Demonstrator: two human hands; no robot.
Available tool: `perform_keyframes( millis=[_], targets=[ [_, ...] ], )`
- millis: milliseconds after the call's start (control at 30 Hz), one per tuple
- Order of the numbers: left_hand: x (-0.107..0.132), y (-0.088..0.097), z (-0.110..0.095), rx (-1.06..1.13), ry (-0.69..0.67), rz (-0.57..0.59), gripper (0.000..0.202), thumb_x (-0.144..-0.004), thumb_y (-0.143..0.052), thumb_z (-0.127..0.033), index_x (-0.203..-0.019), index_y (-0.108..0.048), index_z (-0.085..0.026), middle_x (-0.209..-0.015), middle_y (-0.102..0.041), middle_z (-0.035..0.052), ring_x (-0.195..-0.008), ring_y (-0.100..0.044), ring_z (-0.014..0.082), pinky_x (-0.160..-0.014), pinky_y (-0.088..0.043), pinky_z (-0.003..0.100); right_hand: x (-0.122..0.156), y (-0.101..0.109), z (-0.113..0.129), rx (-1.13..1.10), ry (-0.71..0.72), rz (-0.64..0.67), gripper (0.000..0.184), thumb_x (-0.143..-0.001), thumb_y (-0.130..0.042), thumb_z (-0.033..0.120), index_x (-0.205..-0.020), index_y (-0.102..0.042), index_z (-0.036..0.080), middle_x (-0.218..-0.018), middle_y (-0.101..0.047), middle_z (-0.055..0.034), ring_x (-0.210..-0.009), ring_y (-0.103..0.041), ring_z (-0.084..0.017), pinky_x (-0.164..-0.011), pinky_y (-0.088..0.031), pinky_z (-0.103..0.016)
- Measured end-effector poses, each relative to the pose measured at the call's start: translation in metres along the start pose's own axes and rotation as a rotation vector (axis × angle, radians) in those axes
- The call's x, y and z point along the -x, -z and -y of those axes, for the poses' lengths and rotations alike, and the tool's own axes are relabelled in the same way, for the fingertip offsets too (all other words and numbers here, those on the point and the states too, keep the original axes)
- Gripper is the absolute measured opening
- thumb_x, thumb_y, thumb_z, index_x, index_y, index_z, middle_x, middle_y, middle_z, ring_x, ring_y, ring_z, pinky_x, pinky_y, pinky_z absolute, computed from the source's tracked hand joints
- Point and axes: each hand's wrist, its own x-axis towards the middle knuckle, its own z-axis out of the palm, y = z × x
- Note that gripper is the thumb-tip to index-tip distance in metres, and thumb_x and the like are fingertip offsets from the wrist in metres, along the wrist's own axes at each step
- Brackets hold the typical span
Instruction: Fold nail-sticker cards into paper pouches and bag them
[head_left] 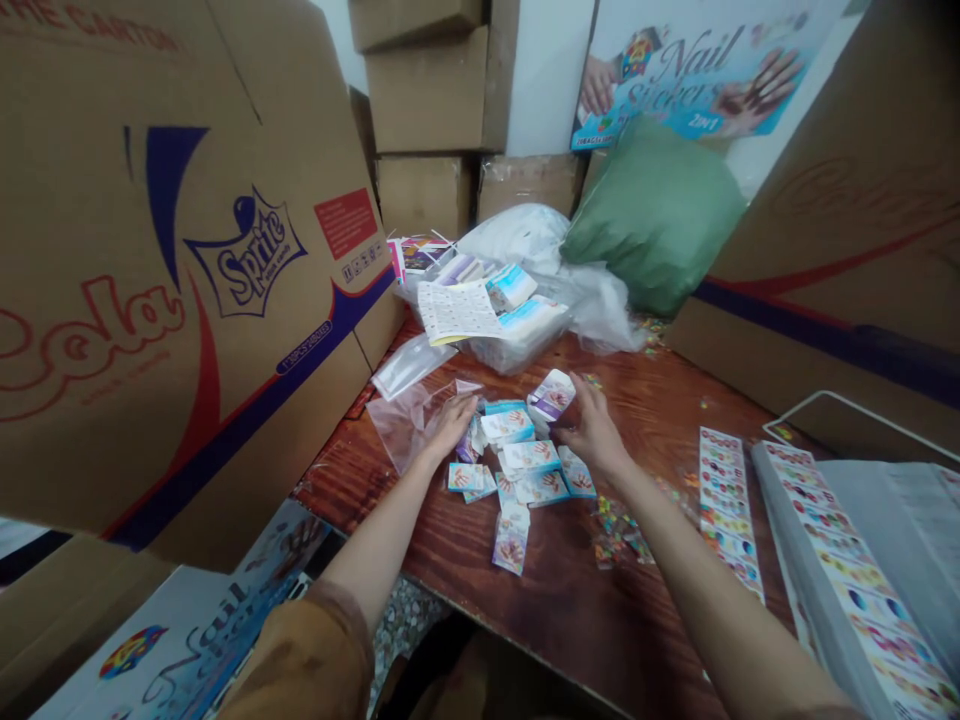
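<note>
My right hand (591,425) is closed around a small white-and-purple packet (551,393), held just above a wooden table (570,600). My left hand (450,422) rests on a clear plastic bag (409,418), fingers bent onto the edge of a packet pile. Several small blue-and-white nail sticker packets (525,465) lie scattered between both hands. One purple packet (511,540) lies nearer to me.
A big Sprite carton (187,270) walls the left side, another carton (840,260) the right. Behind the packets are a clear bag of stock (510,320) and a green cushion (652,210). Sticker sheets (724,510) and a stack (847,580) lie at the right.
</note>
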Motion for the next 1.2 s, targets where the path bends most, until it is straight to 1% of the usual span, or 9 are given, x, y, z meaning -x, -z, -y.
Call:
perform_keyframes(
  millis=[67, 167, 333, 567, 767, 900, 1000, 1100, 1200],
  targets=[
    [0.001, -0.002, -0.003, 0.014, -0.026, -0.003, 0.039, -0.092, -0.044, -0.039, -0.122, -0.061, -0.021, -0.132, -0.058, 0.0058, -0.125, -0.05, 0.0186, -0.11, -0.035, 0.036, -0.012, -0.005, -0.011, 0.011, 0.068, 0.106, 0.088, -0.071, -0.067, 0.022, -0.148, -0.022, 0.023, -0.148, -0.023, -0.0157, -0.137, -0.029, -0.035, -0.103, -0.039, -0.045],
    [0.002, -0.006, -0.007, 0.033, -0.058, -0.006, 0.039, -0.086, -0.055, -0.036, -0.122, -0.061, -0.023, -0.133, -0.057, 0.006, -0.125, -0.049, 0.0201, -0.109, -0.036, 0.037, -0.015, -0.012, -0.021, 0.043, 0.071, 0.193, 0.091, -0.067, -0.072, 0.024, -0.146, -0.026, 0.022, -0.152, -0.01, -0.0175, -0.139, -0.026, -0.038, -0.103, -0.038, -0.046],
    [-0.001, -0.018, -0.011, 0.051, -0.061, -0.043, 0.037, -0.085, -0.057, -0.032, -0.12, -0.063, -0.021, -0.128, -0.059, 0.0095, -0.122, -0.051, 0.0229, -0.107, -0.037, 0.041, -0.012, -0.021, -0.027, 0.068, 0.092, 0.162, 0.089, -0.07, -0.068, 0.017, -0.147, -0.023, 0.024, -0.155, 0.004, -0.0181, -0.139, -0.023, -0.04, -0.103, -0.038, -0.048],
    [-0.019, -0.04, -0.025, 0.074, -0.055, -0.03, 0.035, -0.088, -0.053, -0.032, -0.121, -0.062, -0.022, -0.128, -0.059, 0.0086, -0.122, -0.052, 0.0222, -0.106, -0.037, 0.04, -0.037, -0.017, -0.04, 0.151, 0.026, 0.119, 0.081, -0.075, -0.061, 0.012, -0.147, -0.026, 0.02, -0.156, -0.002, -0.0216, -0.138, -0.02, -0.046, -0.101, -0.037, -0.058],
    [-0.031, -0.054, -0.041, 0.06, -0.023, -0.007, 0.039, -0.093, -0.043, -0.037, -0.124, -0.06, -0.02, -0.13, -0.059, 0.008, -0.124, -0.051, 0.021, -0.108, -0.037, 0.038, -0.052, -0.006, -0.052, 0.146, -0.016, 0.144, 0.081, -0.075, -0.055, 0.007, -0.148, -0.022, 0.016, -0.153, -0.012, -0.0243, -0.138, -0.025, -0.044, -0.1, -0.04, -0.056],
    [-0.022, -0.046, -0.034, -0.001, 0.056, -0.017, 0.049, -0.098, -0.023, -0.039, -0.133, -0.051, -0.019, -0.139, -0.052, 0.0075, -0.132, -0.043, 0.0196, -0.113, -0.031, 0.039, -0.04, 0.007, -0.057, 0.127, -0.01, 0.15, 0.082, -0.072, -0.058, 0.008, -0.147, -0.024, 0.011, -0.15, -0.019, -0.0233, -0.139, -0.024, -0.04, -0.107, -0.035, -0.051],
    [-0.008, -0.033, -0.023, -0.088, 0.145, -0.05, 0.055, -0.098, -0.013, -0.036, -0.136, -0.047, -0.016, -0.142, -0.048, 0.0109, -0.136, -0.037, 0.0231, -0.115, -0.024, 0.047, -0.022, 0.019, -0.056, 0.095, 0.033, 0.116, 0.077, -0.077, -0.061, 0.023, -0.145, -0.027, 0.013, -0.147, -0.027, -0.02, -0.138, -0.027, -0.037, -0.108, -0.033, -0.05],
    [0.013, -0.014, -0.009, -0.184, 0.204, -0.059, 0.051, -0.098, -0.019, -0.039, -0.135, -0.048, -0.019, -0.141, -0.049, 0.0115, -0.136, -0.037, 0.0262, -0.114, -0.023, 0.051, 0.001, 0.032, -0.048, 0.09, 0.072, 0.022, 0.07, -0.084, -0.058, 0.039, -0.144, -0.03, 0.017, -0.142, -0.036, -0.018, -0.133, -0.036, -0.034, -0.106, -0.036, -0.05],
    [0.039, 0.01, 0.004, -0.288, 0.247, -0.071, 0.045, -0.095, -0.034, -0.041, -0.13, -0.053, -0.021, -0.141, -0.048, 0.0126, -0.138, -0.032, 0.0311, -0.113, -0.02, 0.057, 0.026, 0.043, -0.033, 0.091, 0.123, -0.041, 0.064, -0.086, -0.054, 0.044, -0.141, -0.036, 0.017, -0.138, -0.042, -0.0178, -0.13, -0.041, -0.033, -0.104, -0.039, -0.049]
  ],
)
